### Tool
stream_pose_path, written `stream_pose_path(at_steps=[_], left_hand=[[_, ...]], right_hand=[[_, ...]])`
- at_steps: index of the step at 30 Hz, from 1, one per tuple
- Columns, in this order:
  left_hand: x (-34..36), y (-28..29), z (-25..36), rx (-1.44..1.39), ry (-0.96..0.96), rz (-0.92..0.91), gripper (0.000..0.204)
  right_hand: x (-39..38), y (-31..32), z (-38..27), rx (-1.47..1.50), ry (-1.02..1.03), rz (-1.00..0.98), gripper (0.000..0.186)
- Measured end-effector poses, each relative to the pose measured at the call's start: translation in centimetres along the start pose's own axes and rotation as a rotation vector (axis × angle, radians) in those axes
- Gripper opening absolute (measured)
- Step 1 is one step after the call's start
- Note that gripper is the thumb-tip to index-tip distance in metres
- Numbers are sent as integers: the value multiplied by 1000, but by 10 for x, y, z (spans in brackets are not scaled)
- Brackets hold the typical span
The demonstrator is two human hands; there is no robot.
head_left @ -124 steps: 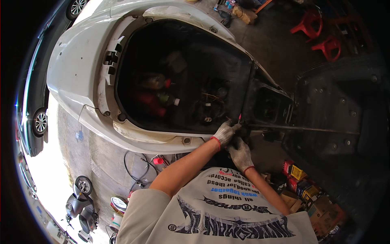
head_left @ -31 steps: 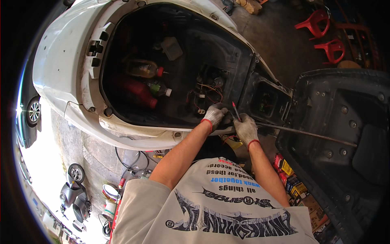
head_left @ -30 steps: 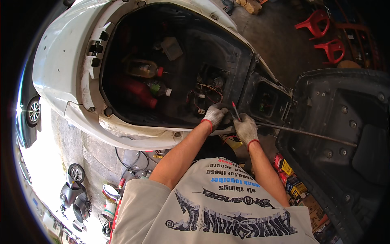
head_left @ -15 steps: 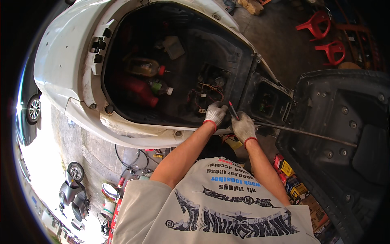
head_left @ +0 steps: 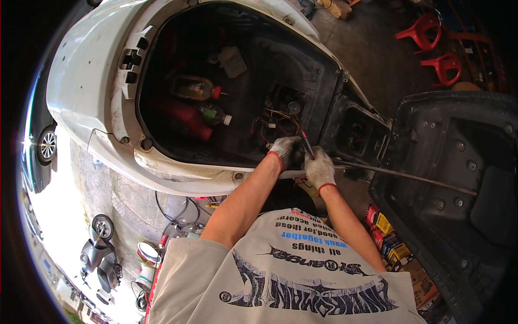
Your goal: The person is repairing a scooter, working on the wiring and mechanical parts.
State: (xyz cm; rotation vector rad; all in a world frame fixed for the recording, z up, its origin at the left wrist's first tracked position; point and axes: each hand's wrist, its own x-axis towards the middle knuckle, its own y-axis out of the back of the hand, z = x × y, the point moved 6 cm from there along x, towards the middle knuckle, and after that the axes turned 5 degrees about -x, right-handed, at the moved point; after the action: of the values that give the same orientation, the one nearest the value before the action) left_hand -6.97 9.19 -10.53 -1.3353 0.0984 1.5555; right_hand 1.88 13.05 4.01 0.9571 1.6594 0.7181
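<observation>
My right hand (head_left: 319,166), in a pale work glove, grips a slim red-and-black pen-like tool (head_left: 306,141) that points up and away. Just left of it, my gloved left hand (head_left: 285,149) is closed at the near rim of a scooter's black under-seat bin (head_left: 253,48). Whatever its curled fingers may hold is hidden. Beyond that hand, loose wires (head_left: 286,114) with a small white connector (head_left: 271,126) come out of an opening in the bin floor.
Bottles (head_left: 197,89) and a translucent container (head_left: 232,62) lie in the bin. The raised seat (head_left: 448,162) stands at right, with a thin metal rod (head_left: 404,175) reaching to it. Coloured boxes (head_left: 386,227) are below. Red chairs (head_left: 423,32) are far right; a parked scooter (head_left: 101,259) is at left.
My left hand has shifted slightly left and turned, with its fingers now more hidden. My right hand has stayed nearly in place with the pen-like tool.
</observation>
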Motion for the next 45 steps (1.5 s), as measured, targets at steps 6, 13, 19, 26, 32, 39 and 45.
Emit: stream_pose_path(at_steps=[6,13,19,26,32,39,45], left_hand=[[-28,-18,17,-286,258,83,16],[-47,-19,35,-217,234,124,21],[-33,-4,23,-215,271,119,23],[-42,-5,33,-228,303,168,24],[-42,8,40,-104,274,166,20],[-37,15,34,-59,306,159,19],[-41,3,41,-89,347,193,16]], right_hand=[[0,-8,3,14,-10,49,24],[-6,-12,-3,50,24,74,23],[0,-17,7,95,-13,52,25],[21,-14,44,832,-317,84,17],[25,24,42,1479,-399,151,20],[18,77,43,1557,-260,274,24],[29,67,52,1262,-298,219,23]])
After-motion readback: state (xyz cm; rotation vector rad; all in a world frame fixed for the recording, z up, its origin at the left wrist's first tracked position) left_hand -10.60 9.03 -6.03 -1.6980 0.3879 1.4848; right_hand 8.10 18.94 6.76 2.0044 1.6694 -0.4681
